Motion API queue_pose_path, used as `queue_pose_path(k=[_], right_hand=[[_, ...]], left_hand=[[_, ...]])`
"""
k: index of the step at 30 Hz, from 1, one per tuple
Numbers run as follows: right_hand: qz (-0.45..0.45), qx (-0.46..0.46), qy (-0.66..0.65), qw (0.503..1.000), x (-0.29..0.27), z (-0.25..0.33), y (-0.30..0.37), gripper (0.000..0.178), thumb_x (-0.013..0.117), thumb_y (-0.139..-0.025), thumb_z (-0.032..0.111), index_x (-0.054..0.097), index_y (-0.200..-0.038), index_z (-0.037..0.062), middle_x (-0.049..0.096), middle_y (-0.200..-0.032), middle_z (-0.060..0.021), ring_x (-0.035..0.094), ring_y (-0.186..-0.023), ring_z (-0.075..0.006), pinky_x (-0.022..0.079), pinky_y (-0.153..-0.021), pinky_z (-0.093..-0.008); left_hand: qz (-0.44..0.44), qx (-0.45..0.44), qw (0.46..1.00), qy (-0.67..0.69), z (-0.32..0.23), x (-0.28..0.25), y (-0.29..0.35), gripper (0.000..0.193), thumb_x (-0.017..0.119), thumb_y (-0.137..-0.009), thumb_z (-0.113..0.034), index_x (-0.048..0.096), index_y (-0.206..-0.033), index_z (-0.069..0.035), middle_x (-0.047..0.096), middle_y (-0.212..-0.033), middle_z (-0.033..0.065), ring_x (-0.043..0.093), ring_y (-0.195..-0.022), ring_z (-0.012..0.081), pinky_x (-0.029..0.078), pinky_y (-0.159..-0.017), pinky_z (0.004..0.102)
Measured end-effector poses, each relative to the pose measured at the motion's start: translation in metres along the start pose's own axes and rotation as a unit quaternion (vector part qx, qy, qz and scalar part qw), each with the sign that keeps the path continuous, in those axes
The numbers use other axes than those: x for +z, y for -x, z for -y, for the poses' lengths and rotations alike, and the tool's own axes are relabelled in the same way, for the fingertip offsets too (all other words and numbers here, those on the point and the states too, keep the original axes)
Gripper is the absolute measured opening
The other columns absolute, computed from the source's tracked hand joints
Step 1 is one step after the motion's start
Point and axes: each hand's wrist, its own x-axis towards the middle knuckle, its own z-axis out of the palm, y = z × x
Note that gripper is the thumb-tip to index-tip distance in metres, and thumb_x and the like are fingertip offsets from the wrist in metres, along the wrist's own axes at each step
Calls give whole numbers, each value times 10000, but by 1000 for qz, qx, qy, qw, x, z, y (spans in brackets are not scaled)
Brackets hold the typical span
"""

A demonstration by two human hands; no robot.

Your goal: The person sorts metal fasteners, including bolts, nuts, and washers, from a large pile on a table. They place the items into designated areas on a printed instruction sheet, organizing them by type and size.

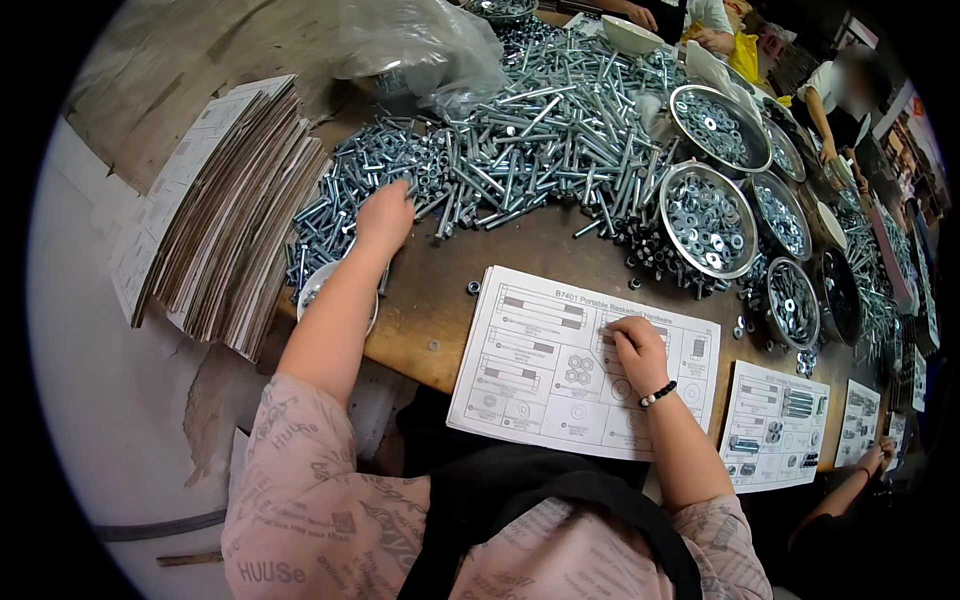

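My left hand (385,218) reaches over the near left part of a large heap of silver bolts (560,125). Its fingers are drawn together at the shorter bolts, and whatever they grip is too blurred to name. A white bowl (375,312) sits partly hidden under my left forearm. My right hand (640,348), with a beaded bracelet at the wrist, rests curled on a stack of printed hardware sheets (520,405) at the table's front edge. The palm side is turned away, so its contents are hidden. Outlined drawings of bolts, nuts and washers fill the top sheet.
A tall stack of cardboard sheets (225,200) stands at the left. Metal bowls of washers (708,220) and black nuts (665,262) lie to the right. A sheet with hardware on it (775,425) lies beside mine. A clear plastic bag (425,50) is at the back; other people work nearby.
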Motion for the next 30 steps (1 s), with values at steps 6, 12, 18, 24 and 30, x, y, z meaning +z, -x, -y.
queue_pose_path(k=[6, 12, 18, 24, 30], right_hand=[[-4, -17, 10, 1000, 1, 0, -1, 105, 556, -767, 22, 622, -847, 12, 605, -855, -104, 573, -809, -253, 462, -701, -309], [-6, -15, 4, 1000, 1, 5, -3, 96, 552, -767, 27, 620, -833, 10, 603, -848, -111, 573, -805, -260, 460, -700, -318], [-7, 5, 3, 1000, 1, 2, -2, 88, 556, -774, 46, 618, -827, 15, 604, -834, -108, 571, -798, -264, 456, -706, -321], [47, 131, -145, 980, 11, 39, -3, 186, 597, -801, 111, 603, -966, 25, 598, -870, -80, 586, -785, -162, 477, -687, -285], [218, 134, -181, 950, 38, 72, 4, 254, 613, -804, 172, 547, -993, 17, 591, -880, -90, 562, -715, -154, 464, -647, -273]], left_hand=[[80, 40, 993, -70, 10, 28, -29, 202, 591, -725, -199, 611, -871, -62, 613, -912, 135, 585, -868, 323, 470, -737, 426], [101, 38, 984, -139, 5, 42, -31, 201, 588, -701, -169, 601, -864, -54, 626, -879, 137, 595, -849, 319, 477, -718, 419], [76, 34, 983, 164, -36, 5, 11, 270, 598, -719, -155, 579, -958, -33, 615, -816, 126, 597, -759, 250, 467, -688, 350], [298, -4, 805, 512, -100, 3, 109, 151, 593, -799, -88, 562, -945, -61, 541, -740, -20, 455, -619, 33, 346, -511, 179], [355, -2, 786, 507, -99, 11, 153, 215, 551, -818, -85, 554, -1030, -49, 503, -735, -14, 467, -627, 67, 386, -542, 218]])
